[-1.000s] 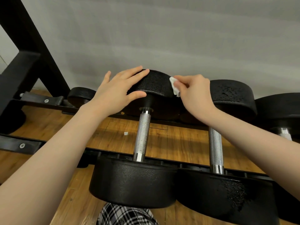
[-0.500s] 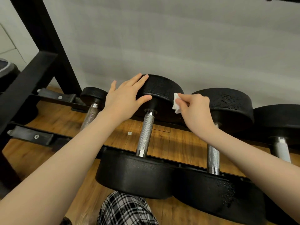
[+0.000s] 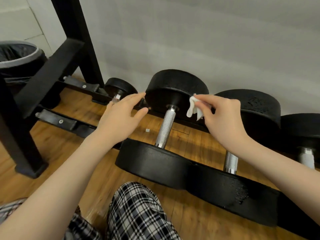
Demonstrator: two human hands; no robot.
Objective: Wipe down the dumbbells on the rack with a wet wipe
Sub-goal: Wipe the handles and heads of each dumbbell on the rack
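Progress: I judge the job is partway through. I am on the second dumbbell from the left (image 3: 165, 125), and its far head (image 3: 176, 87) looks like the part in hand; no surface shows a wet sheen I could call proof of wiping.
Left to do: by my reading, its knurled handle (image 3: 165, 126), its near head (image 3: 149, 158), the small dumbbell at 10 o'clock (image 3: 119, 87) and the ones running off toward 3 o'clock (image 3: 249, 108).
Wet wipe: the wet wipe (image 3: 194, 108) is a small crumpled white wad at 1 o'clock from frame centre, hanging in front of the far head's right edge; whether it touches the rubber I cannot tell.
Right hand: my right hand (image 3: 223, 116) pinches the wipe between thumb and fingertips, the other fingers curled.
Left hand: my left hand (image 3: 121, 118) is spread and holds nothing, its fingertips just beside the far head's left edge, apparently not on it.
Rack: the dumbbells lie across the black rack (image 3: 69, 56) above the wooden floor, with a bin at 9 o'clock.
Change: half a second ago my left palm lay on top of the far head; now it is off and lower. The wipe has dropped from the rim toward the head's inner face, and the view has tipped to show more rack and the bin.
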